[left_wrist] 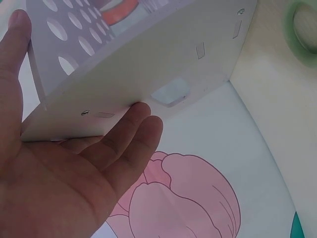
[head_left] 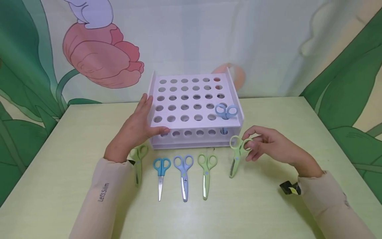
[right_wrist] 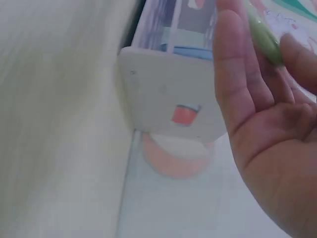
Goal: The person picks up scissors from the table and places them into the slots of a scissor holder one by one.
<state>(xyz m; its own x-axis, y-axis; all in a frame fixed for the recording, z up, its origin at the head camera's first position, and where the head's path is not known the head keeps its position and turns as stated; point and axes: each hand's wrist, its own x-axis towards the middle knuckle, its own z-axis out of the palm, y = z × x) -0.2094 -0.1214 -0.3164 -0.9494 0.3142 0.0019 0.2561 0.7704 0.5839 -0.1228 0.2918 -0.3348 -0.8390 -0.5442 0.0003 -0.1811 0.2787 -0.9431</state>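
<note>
A white rack [head_left: 191, 126] with rows of round holes stands on the table. My left hand [head_left: 131, 126] rests against its left side, fingers extended along the side panel [left_wrist: 148, 74] and thumb at the front edge. With my right hand [head_left: 276, 146] I pinch green scissors [head_left: 236, 157] by one handle loop, blades pointing down, in front of the rack's right corner. Light-blue scissors [head_left: 226, 115] stand in a front right hole, handles up. Lying in front of the rack are green scissors [head_left: 138, 166], teal scissors [head_left: 161, 171], blue scissors [head_left: 184, 172] and more green scissors [head_left: 206, 172].
The pale green table [head_left: 262, 205] extends around the rack. A curtain [head_left: 185, 39] printed with flowers and leaves hangs behind it. My left forearm partly covers the leftmost green scissors. A dark strap piece [head_left: 288, 188] sticks out by the right sleeve.
</note>
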